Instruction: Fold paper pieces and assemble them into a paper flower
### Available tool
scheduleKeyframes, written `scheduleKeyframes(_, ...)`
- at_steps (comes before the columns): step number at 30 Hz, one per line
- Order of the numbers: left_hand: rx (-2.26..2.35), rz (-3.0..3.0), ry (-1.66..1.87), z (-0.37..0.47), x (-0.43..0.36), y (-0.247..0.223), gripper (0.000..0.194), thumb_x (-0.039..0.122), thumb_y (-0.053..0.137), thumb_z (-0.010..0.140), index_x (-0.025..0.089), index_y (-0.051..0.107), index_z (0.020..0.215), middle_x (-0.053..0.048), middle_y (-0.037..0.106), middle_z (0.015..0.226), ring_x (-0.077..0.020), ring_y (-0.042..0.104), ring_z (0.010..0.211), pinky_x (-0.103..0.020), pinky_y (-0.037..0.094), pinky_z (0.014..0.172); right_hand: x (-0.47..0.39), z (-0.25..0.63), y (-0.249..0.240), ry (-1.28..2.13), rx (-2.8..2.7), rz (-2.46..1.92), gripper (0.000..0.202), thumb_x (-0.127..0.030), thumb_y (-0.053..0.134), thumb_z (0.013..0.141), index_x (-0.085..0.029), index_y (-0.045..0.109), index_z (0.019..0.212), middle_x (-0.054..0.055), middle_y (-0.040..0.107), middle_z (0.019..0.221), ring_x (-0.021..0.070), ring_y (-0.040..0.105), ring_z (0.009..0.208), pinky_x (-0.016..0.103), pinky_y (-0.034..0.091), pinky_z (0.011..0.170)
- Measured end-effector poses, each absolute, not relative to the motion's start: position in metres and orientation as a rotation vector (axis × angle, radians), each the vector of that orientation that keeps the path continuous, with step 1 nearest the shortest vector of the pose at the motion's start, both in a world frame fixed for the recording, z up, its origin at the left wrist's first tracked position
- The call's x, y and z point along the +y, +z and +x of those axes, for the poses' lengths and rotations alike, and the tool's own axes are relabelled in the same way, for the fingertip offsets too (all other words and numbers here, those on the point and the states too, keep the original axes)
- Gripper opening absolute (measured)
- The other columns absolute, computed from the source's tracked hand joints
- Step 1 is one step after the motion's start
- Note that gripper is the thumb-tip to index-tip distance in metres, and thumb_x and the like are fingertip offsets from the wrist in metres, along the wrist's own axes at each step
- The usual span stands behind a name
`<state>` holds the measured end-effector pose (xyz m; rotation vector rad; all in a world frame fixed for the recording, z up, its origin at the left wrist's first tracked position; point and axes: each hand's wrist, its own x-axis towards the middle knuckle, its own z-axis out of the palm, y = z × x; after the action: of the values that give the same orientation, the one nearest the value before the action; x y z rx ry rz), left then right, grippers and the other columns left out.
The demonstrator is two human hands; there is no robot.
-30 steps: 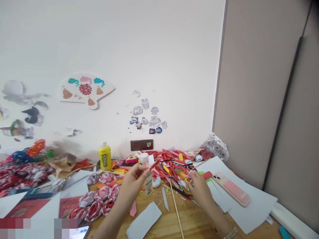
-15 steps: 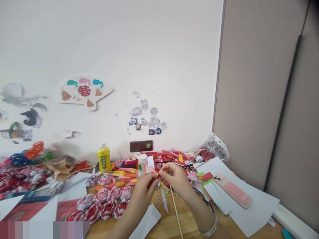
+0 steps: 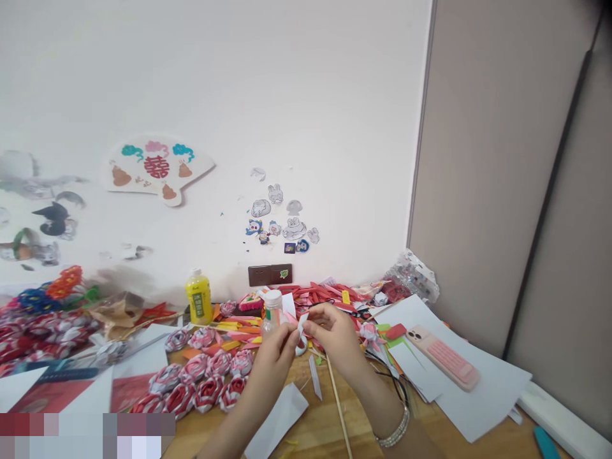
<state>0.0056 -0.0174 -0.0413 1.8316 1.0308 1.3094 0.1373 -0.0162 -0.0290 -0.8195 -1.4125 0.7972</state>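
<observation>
My left hand (image 3: 278, 347) and my right hand (image 3: 331, 328) meet above the middle of the wooden table. Between their fingertips is a small folded paper strip (image 3: 303, 323), whitish on the side facing me. Both hands have closed fingers pinching it. A clear bottle with a white cap (image 3: 273, 306) stands just behind my left hand. Below my hands, a thin wooden stick (image 3: 338, 401) and a white paper strip (image 3: 315, 377) lie on the table (image 3: 320, 427).
Red-and-white and pink paper roses (image 3: 208, 394) lie at the left, near a yellow bottle (image 3: 199, 297). Red folded strips (image 3: 325, 297) pile against the wall. A pink phone (image 3: 443, 358) rests on white sheets (image 3: 497, 376) at the right.
The piece between my fingertips showed red-orange before and now shows a whitish side. My hands remain together in nearly the same place. The view has shifted slightly.
</observation>
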Motion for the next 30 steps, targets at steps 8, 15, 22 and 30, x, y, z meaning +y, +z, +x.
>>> scheduleKeyframes(8, 1.206, 2.125, 1.395, 0.004, -0.018, -0.043, 0.026, 0.036, 0.043, 0.080, 0.019, 0.062, 0.077, -0.005, 0.065, 0.073, -0.0202, 0.056, 0.068, -0.030, 0.044, 0.064, -0.015, 0.128, -0.034, 0.810, -1.219, -0.866, 0.015, -0.023, 0.063, 0.064, -0.015, 0.058, 0.075, 0.005, 0.064, 0.073, 0.0181, 0.061, 0.071, 0.030, 0.048, 0.068)
scheduleKeyframes(15, 1.285, 1.971, 1.500, 0.005, -0.014, -0.054, 0.032, 0.035, 0.044, 0.080, 0.018, 0.060, 0.102, -0.009, 0.066, 0.101, -0.0238, 0.059, 0.093, -0.035, 0.045, 0.078, -0.020, 0.116, -0.034, 0.915, -1.061, -0.850, 0.017, -0.020, 0.063, 0.062, -0.014, 0.058, 0.078, 0.006, 0.066, 0.077, 0.0183, 0.062, 0.074, 0.030, 0.049, 0.067)
scheduleKeyframes(22, 1.259, 1.977, 1.504, 0.007, -0.018, -0.053, 0.032, 0.036, 0.043, 0.081, 0.019, 0.060, 0.103, -0.009, 0.066, 0.104, -0.0234, 0.059, 0.096, -0.034, 0.047, 0.078, -0.016, 0.119, -0.035, 0.953, -1.082, -0.827, 0.022, -0.021, 0.065, 0.061, -0.014, 0.059, 0.081, 0.006, 0.065, 0.079, 0.0180, 0.061, 0.075, 0.029, 0.049, 0.066)
scheduleKeyframes(30, 1.277, 2.073, 1.425, 0.006, -0.015, -0.056, 0.029, 0.034, 0.042, 0.081, 0.019, 0.060, 0.097, -0.007, 0.069, 0.088, -0.0220, 0.063, 0.080, -0.034, 0.048, 0.072, -0.010, 0.127, -0.036, 0.901, -1.162, -0.878, 0.019, -0.019, 0.065, 0.059, -0.014, 0.058, 0.076, 0.004, 0.064, 0.072, 0.0168, 0.061, 0.069, 0.029, 0.049, 0.066)
